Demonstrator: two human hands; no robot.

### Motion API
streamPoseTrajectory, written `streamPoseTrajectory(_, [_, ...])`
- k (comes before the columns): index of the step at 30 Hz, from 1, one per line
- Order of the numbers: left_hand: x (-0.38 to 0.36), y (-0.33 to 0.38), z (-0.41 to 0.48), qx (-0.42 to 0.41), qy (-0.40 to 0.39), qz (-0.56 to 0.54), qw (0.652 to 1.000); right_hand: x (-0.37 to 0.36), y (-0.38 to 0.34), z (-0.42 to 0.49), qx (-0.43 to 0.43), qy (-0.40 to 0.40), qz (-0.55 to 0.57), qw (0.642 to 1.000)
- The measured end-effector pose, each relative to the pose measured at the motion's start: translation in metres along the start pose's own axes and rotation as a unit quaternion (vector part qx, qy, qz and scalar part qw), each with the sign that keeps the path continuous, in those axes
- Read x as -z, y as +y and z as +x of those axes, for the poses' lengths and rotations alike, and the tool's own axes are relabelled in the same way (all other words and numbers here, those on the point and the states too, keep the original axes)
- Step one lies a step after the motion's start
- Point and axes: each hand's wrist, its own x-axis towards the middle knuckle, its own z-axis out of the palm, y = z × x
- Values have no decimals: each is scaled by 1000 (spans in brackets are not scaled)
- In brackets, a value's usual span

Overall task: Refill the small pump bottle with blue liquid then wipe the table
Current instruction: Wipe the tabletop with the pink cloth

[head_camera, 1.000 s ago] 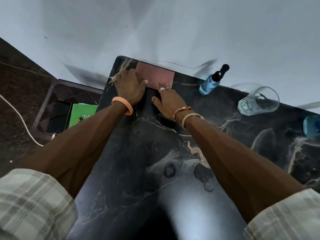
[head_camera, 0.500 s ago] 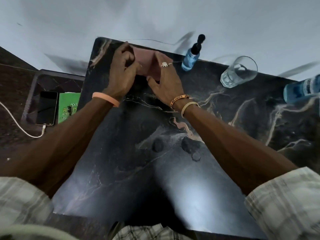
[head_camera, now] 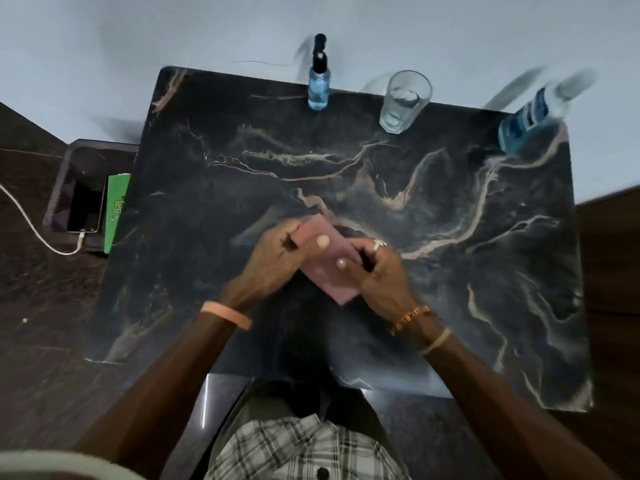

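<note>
Cloth: a folded pink cloth (head_camera: 329, 268) sits between both hands over the near middle of the desk (head_camera: 450, 237); whether it touches the surface cannot be told.
Left hand: the left hand (head_camera: 277, 258) grasps the cloth's far left end, thumb pressed on top.
Right hand: the right hand (head_camera: 377, 271) grasps the cloth's right side, thumb on top and fingers curled under.
Pump bottle: the small pump bottle (head_camera: 318, 84) stands upright at the desk's far edge, blue liquid inside, well apart from both hands.
Glass: a clear glass (head_camera: 403, 102) stands to the right of the pump bottle.
Large bottle: a large blue bottle (head_camera: 523, 123) stands at the far right corner.
Between hands and bottles: bare veined dark desk surface.
Left of desk: on a low side table (head_camera: 60, 174) lie a phone (head_camera: 86, 209) with a white cable (head_camera: 31, 226) plugged in and a green book (head_camera: 116, 213).
</note>
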Motion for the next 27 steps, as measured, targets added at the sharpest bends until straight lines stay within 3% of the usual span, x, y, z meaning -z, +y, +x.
streamPoseTrajectory(3, [-47,-7,-40,36,-26,-40,998,31,28,-65,-51,17,83,995])
streamPoseTrajectory(5, [-80,-7,-62,78,-35,-81,993,48,42,-105,-98,-13,119,988])
streamPoseTrajectory(7, [-110,-4,-78,133,-65,-124,981,63,54,-137,-117,-24,109,987])
streamPoseTrajectory(11, [-151,13,-95,229,-138,-145,953,86,66,-177,-139,41,156,977])
streamPoseTrajectory(15, [-177,27,-96,168,-88,-85,978,108,64,-191,-202,48,205,956])
streamPoseTrajectory(18, [-185,34,-101,125,-79,-71,986,119,60,-194,-190,-12,127,973])
streamPoseTrajectory(22, [-183,28,-111,95,-118,-14,988,121,53,-199,-161,70,42,984])
streamPoseTrajectory(27, [-186,12,-121,53,-81,41,994,111,65,-201,-162,57,-45,984])
